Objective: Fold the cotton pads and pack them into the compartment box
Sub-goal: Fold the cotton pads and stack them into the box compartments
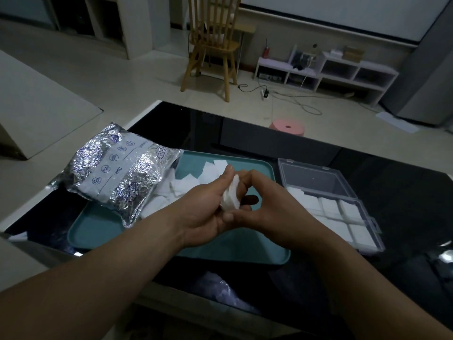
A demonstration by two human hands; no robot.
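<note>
While the pad sits doubled between both hands, up over the tray where a crease can be squeezed in, the left hand pinches it with thumb and fingers and the right hand curls onto its other edge. Loose pads lie on the tray beside the foil bag. The box stands open just right of the tray, its near compartments already white with pads, so it looks a short carry.

Left hand, right hand, forearms bare.
</note>
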